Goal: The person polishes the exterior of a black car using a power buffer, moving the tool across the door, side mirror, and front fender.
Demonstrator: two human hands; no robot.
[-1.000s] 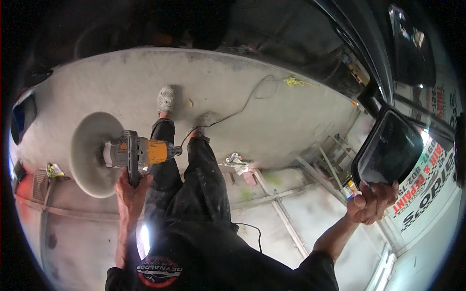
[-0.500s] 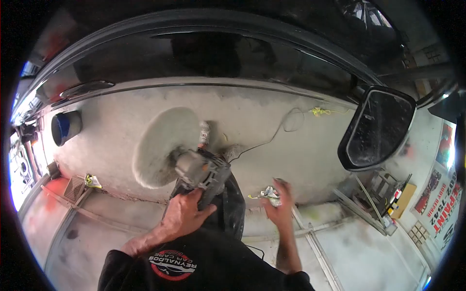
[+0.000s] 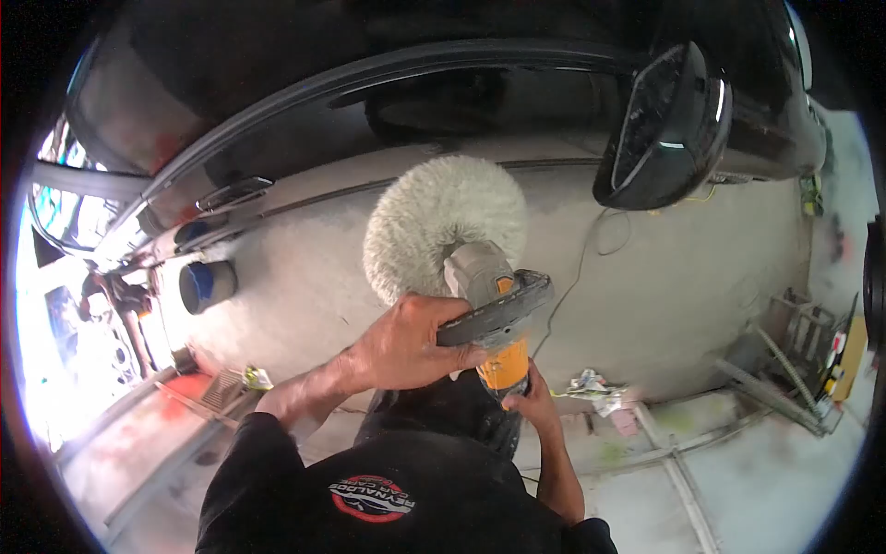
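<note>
Polisher (image 3: 494,319): grey-and-yellow body with a round, shaggy wool pad (image 3: 443,226), raised close before the glossy black car door (image 3: 305,129). Left hand (image 3: 411,346) wraps the dark hoop handle; right hand (image 3: 526,402) grips the yellow rear. Half a second earlier the right hand hung free and open, and the pad sat lower.

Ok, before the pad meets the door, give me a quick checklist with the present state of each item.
1. Left hand gripped on the polisher's side handle: ok.
2. Right hand on the yellow rear body: ok.
3. Wool pad facing the dark car door: ok; contact cannot tell.
4. Power cord away from the pad: ok, it trails across the floor to the right.
5. Side mirror apart from the pad: ok.
6. Pad spinning: cannot tell.
</note>
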